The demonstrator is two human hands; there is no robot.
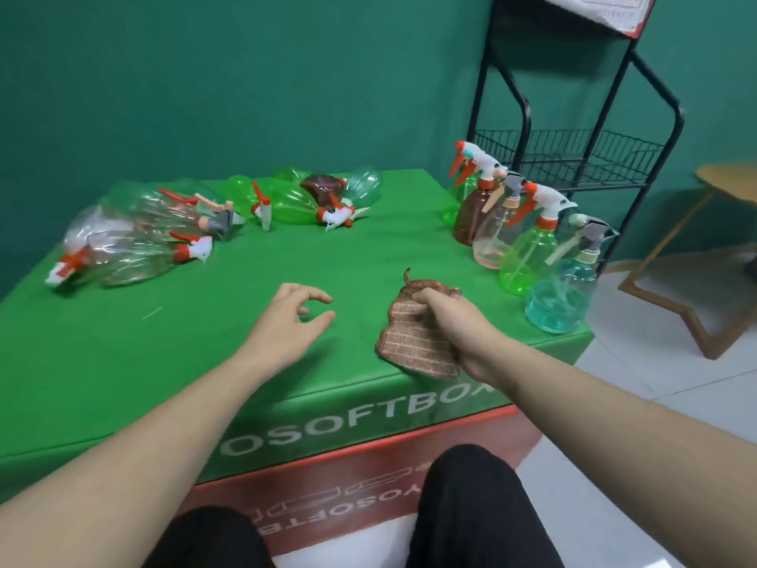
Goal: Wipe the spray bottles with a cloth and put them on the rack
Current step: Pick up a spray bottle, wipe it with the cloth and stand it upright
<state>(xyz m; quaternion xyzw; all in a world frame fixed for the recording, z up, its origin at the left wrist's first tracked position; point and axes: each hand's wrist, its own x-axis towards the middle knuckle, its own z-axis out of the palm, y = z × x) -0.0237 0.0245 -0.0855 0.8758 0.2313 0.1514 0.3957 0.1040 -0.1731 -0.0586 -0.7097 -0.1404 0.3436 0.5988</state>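
While the right hand grips the cloth, the left hand hovers empty, fingers apart. Lying bottles wait at ten o'clock on the worktop; reach there, grasping a body, not a trigger. Upright bottles stand at two o'clock beside the rack.

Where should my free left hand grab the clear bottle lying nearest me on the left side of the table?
Take the clear bottle around its body, coming down from above with your left hand. It lies on its side with the red and white trigger heads at either end of the pile, so the smooth middle is the widest open grip. The right hand holds the cloth.
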